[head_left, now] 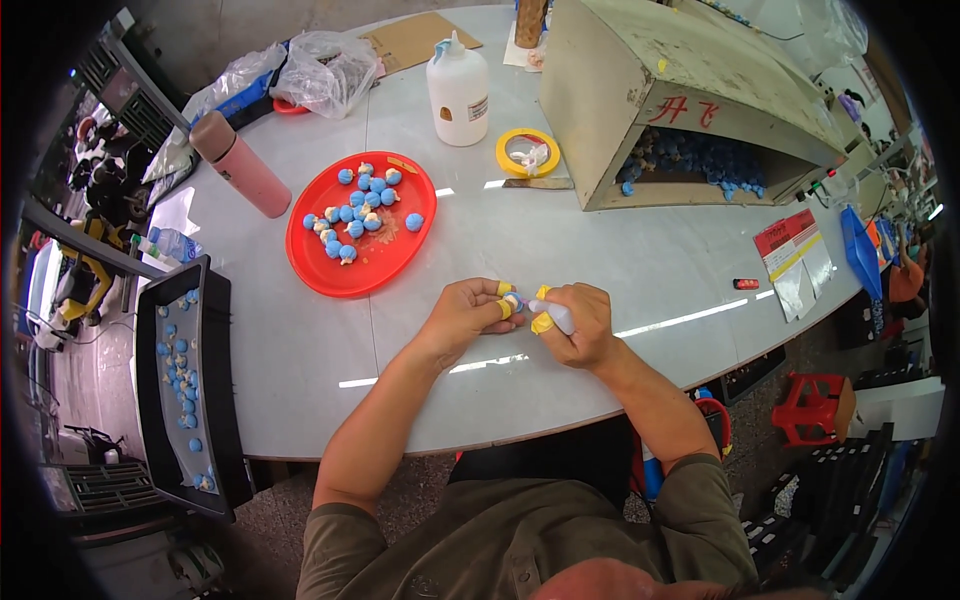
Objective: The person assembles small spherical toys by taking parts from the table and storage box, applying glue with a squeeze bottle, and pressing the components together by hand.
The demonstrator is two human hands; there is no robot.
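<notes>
My left hand [468,318], with yellow tape on its fingertips, pinches a small blue ball-shaped piece [515,301] at the middle of the table. Close on its right, my right hand [580,322] is closed around a small white squeeze bottle [560,318], also with yellow tape on its fingers. The bottle's tip points left at the blue piece; whether they touch I cannot tell. Ahead and to the left lies a round red tray [300,250] holding several blue balls [357,200] with pale tufted parts.
A pink flask [240,165], white bottle [459,95] and yellow tape roll [503,152] stand beyond my hands. At right is an open metal box [600,120] with blue pieces inside. A black bin [232,400] with blue balls sits left; a red lighter [746,284] lies right.
</notes>
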